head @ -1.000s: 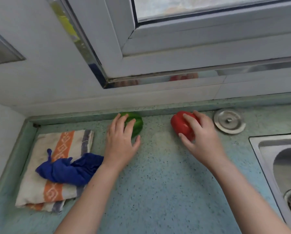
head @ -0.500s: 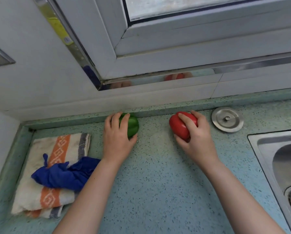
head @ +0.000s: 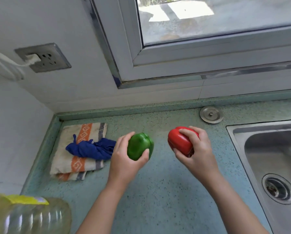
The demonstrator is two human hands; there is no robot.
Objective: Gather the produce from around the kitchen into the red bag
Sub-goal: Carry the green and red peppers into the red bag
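Our left hand (head: 124, 160) curls around the green pepper (head: 138, 146), thumb on its near side. Our right hand (head: 198, 153) curls around the red pepper (head: 179, 141). Both peppers appear held clear of the countertop (head: 158, 191), side by side. The red bag is out of view, so we cannot tell which hand is nearer to it.

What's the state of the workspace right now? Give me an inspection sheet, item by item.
Surface: speckled blue-green stone countertop, no spills seen.
Job's things: glossy green bell pepper and glossy red bell pepper, both in hand; red bag not in view.
Clutter: folded orange-striped beige towel with crumpled blue cloth on it; clear plastic bottle at near left; round steel cap behind the sink.
Hands: left hand grips the green pepper, right hand the red.
Cables: white cord plugged into grey wall socket.
Surroundings: stainless steel sink at right; white-framed window above.
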